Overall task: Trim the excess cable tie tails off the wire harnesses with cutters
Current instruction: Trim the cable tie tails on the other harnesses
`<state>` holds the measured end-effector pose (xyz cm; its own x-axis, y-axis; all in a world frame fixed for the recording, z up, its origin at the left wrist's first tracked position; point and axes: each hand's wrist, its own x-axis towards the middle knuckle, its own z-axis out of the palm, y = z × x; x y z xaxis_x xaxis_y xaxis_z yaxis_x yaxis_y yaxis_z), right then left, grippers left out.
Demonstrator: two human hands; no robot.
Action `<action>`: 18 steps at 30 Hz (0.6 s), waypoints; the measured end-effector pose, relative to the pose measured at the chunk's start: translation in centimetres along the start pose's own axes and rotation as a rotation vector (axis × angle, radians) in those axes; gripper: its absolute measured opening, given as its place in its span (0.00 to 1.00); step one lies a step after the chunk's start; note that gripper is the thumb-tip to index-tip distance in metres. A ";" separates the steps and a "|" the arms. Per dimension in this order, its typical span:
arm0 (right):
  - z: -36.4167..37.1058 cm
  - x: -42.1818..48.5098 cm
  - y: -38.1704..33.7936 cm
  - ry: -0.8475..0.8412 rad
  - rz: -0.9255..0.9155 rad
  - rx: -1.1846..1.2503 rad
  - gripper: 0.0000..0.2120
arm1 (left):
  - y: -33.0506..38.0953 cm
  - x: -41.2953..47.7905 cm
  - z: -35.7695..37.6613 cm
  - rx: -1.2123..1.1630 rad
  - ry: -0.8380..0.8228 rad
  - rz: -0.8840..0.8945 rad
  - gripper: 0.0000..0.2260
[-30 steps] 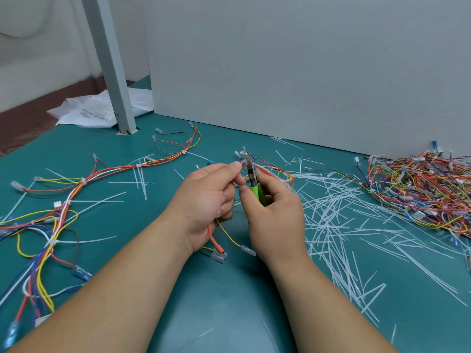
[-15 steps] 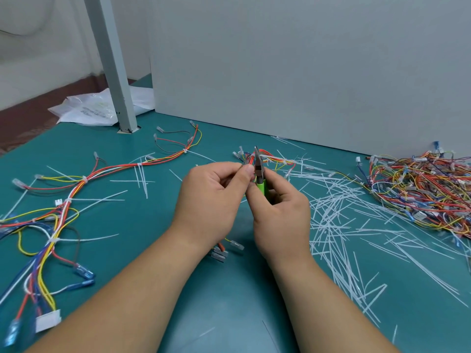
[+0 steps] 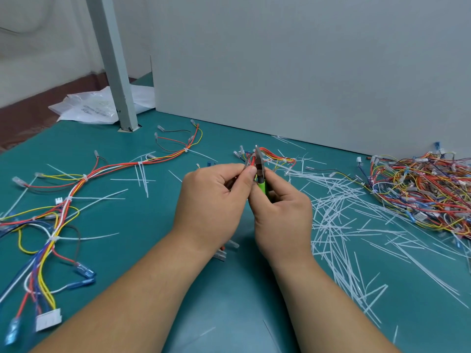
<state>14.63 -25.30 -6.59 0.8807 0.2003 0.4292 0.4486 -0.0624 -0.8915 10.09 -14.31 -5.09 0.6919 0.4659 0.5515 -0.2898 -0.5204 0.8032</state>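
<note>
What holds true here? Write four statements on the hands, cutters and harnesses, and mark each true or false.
1. The right hand grips the green-handled cutters. True.
2. The left hand is open, holding nothing. False: it pinches the harness beside the cutters' head.
3. A tangled pile of harnesses lies right of both hands. True.
4. The cut tie tails lie mostly left of the hands. False: most are strewn to the right.

Teal table (image 3: 142,225), grey partition (image 3: 305,72) (slanting post (image 3: 112,59))
</note>
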 end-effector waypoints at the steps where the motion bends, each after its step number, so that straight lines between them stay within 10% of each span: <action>1: 0.0 0.0 0.0 -0.003 -0.003 0.005 0.07 | 0.1 0.0 0.0 -0.006 0.001 -0.005 0.11; 18: 0.2 -0.1 -0.1 -0.016 -0.014 0.035 0.07 | 0.2 0.4 0.0 -0.205 0.002 -0.107 0.09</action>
<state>14.50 -25.09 -6.58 0.8719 0.2161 0.4394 0.4549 -0.0254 -0.8902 10.32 -14.16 -4.69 0.7245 0.5123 0.4611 -0.3431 -0.3121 0.8859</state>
